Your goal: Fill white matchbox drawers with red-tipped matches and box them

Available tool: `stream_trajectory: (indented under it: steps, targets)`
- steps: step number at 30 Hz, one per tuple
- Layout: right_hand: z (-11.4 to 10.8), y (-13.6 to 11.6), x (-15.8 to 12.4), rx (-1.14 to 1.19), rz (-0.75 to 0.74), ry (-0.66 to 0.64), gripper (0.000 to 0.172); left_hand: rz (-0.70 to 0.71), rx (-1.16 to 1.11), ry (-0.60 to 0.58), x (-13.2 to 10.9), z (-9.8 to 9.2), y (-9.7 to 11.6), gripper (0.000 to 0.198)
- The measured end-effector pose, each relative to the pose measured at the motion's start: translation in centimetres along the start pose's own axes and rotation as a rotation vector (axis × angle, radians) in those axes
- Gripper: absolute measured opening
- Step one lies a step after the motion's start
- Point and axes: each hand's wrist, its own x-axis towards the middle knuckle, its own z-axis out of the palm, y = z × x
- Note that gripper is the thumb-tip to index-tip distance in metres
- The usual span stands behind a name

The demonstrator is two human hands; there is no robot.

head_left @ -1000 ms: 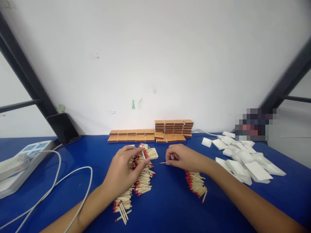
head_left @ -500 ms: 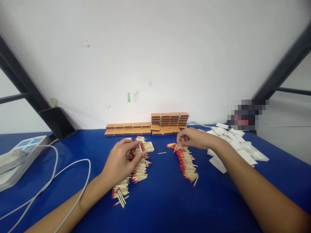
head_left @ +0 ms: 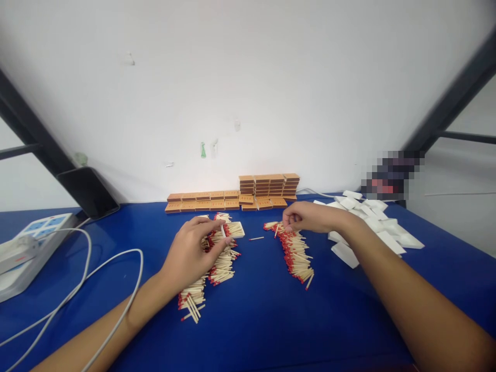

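The left hand [head_left: 194,249], fingers parted, held the tray [head_left: 242,230] by its left end, long axis left-to-right. To its right, the right hand [head_left: 300,219] seemed pinched at the match pile [head_left: 297,252]; its hold I could not tell.

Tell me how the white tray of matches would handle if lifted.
The white tray is probably light, since its walls look thin, and might crumple if the left hand squeezes hard. Uncovered and holding loose matches, it would likely spill if tipped.
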Motion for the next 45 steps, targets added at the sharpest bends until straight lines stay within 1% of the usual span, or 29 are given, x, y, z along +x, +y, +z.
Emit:
stream_trajectory:
  steps: [4,6,8,10,11,13,17,20,22,25,27,32,35,39,42,45]
  targets:
    - [0.0,-0.2,-0.1,-0.032,0.065,-0.037,0.007,0.005,0.014,0.000,0.0,0.0,-0.1,0.037]
    - [-0.1,-0.6,-0.3,-0.032,0.069,-0.037,0.008,0.011,0.019,-0.002,0.0,0.0,-0.1,0.037]
    - [-0.2,-1.3,-0.5,-0.023,0.030,0.009,0.008,0.016,0.018,-0.001,0.0,0.0,-0.1,0.036]
    - [-0.1,-2.4,-0.6,-0.007,-0.033,0.072,0.013,0.022,0.003,0.004,0.0,0.0,-0.1,0.035]
    - [0.1,-3.0,-0.6,0.005,-0.060,0.089,0.015,0.026,-0.007,0.005,0.0,0.0,0.0,0.034]
    - [0.8,-4.0,-0.4,0.029,-0.082,0.078,0.015,0.035,-0.017,0.006,0.0,0.0,0.1,0.033]
    - [2.6,-5.3,0.2,0.012,-0.077,0.021,0.007,0.046,-0.014,0.014,0.1,0.0,0.2,0.034]
    - [3.5,-5.4,0.5,-0.060,-0.064,0.036,0.006,0.049,-0.020,0.023,0.2,0.1,0.2,0.034]
    - [3.8,-5.2,0.6,-0.097,-0.070,0.076,0.002,0.048,-0.019,0.023,0.2,0.1,0.2,0.035]
    - [4.0,-4.8,0.9,-0.105,-0.111,0.117,0.005,0.052,-0.018,0.018,0.1,0.1,0.1,0.035]
    - [4.1,-4.6,1.2,-0.102,-0.151,0.120,0.004,0.058,-0.023,0.015,0.1,0.2,0.1,0.035]
    - [4.4,-4.5,1.4,-0.097,-0.198,0.128,0.009,0.068,-0.022,0.015,0.1,0.1,0.1,0.035]
    - [3.8,-5.1,0.7,-0.074,-0.200,0.174,0.011,0.072,-0.006,0.016,0.1,0.0,0.1,0.034]
    - [3.1,-7.0,-0.4,0.025,-0.241,0.314,0.015,0.074,-0.004,0.022,0.0,0.1,0.0,0.034]
    - [3.6,-8.4,-0.6,0.053,-0.298,0.399,0.016,0.086,-0.028,0.025,-0.1,0.3,0.1,0.034]
    - [4.5,-9.2,-0.5,0.025,-0.325,0.442,0.011,0.094,-0.062,0.003,-0.2,0.4,0.3,0.035]
